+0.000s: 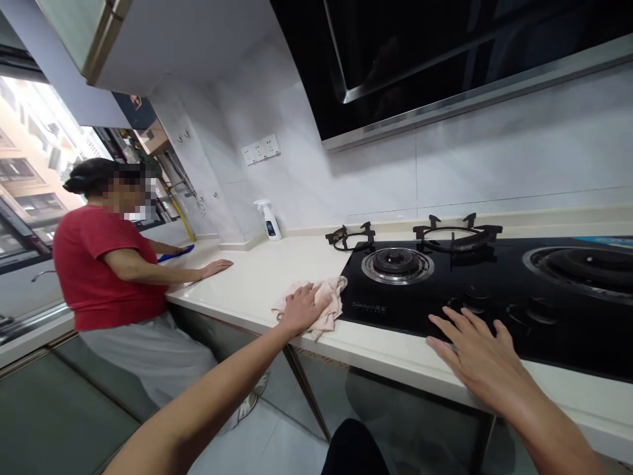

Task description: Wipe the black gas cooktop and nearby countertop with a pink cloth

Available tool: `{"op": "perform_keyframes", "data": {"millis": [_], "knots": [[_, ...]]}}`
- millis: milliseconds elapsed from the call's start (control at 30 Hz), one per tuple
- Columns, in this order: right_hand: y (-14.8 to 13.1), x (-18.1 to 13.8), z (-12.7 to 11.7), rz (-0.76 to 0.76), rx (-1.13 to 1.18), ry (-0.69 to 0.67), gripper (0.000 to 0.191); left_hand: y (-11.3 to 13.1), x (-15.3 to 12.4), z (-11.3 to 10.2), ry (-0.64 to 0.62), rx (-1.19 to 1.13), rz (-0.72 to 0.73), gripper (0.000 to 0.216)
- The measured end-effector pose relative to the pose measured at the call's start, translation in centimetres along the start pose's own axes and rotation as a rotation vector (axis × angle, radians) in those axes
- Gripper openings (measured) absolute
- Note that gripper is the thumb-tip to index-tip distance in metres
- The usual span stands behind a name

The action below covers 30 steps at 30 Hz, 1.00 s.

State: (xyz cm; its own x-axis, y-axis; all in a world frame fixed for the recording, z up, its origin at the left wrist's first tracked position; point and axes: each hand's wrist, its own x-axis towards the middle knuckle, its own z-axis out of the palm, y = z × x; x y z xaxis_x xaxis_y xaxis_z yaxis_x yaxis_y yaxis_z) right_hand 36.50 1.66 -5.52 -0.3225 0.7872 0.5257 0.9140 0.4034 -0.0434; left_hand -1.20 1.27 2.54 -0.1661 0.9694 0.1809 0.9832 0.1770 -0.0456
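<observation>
My left hand (301, 309) presses down on a crumpled pale pink cloth (330, 300) lying on the cream countertop (257, 277), right at the left edge of the black glass gas hob (494, 290). Its fingers curl over the cloth. My right hand (477, 353) lies flat with fingers spread on the front edge of the hob and counter, holding nothing. A burner (397, 264) sits just beyond the cloth.
Two loose pan supports (457, 234) rest behind the hob. A white spray bottle (270, 221) stands by the wall. Another person in a red shirt (99, 270) leans on the counter at left, one hand (216, 267) flat on it. A black range hood (445, 59) hangs overhead.
</observation>
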Motion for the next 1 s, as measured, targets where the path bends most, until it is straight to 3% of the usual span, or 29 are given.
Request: {"op": "perform_keyframes", "data": {"millis": [233,467,767,1000], "knots": [[-0.5,0.1,-0.8,-0.014,0.002,0.02,0.057,1.5,-2.4,-0.7,0.002,-0.033,-0.007,0.068],[-0.3,-0.1,-0.4,-0.019,0.003,0.059,0.057,2.9,-3.0,-1.1,0.005,-0.044,0.011,0.064],[-0.3,-0.3,-0.6,-0.027,0.013,0.078,0.061,5.2,-0.2,-1.0,0.025,-0.157,0.11,0.06],[-0.4,-0.3,-1.1,-0.038,-0.019,0.09,0.061,8.1,2.5,-1.1,0.033,-0.062,0.121,0.062]]}}
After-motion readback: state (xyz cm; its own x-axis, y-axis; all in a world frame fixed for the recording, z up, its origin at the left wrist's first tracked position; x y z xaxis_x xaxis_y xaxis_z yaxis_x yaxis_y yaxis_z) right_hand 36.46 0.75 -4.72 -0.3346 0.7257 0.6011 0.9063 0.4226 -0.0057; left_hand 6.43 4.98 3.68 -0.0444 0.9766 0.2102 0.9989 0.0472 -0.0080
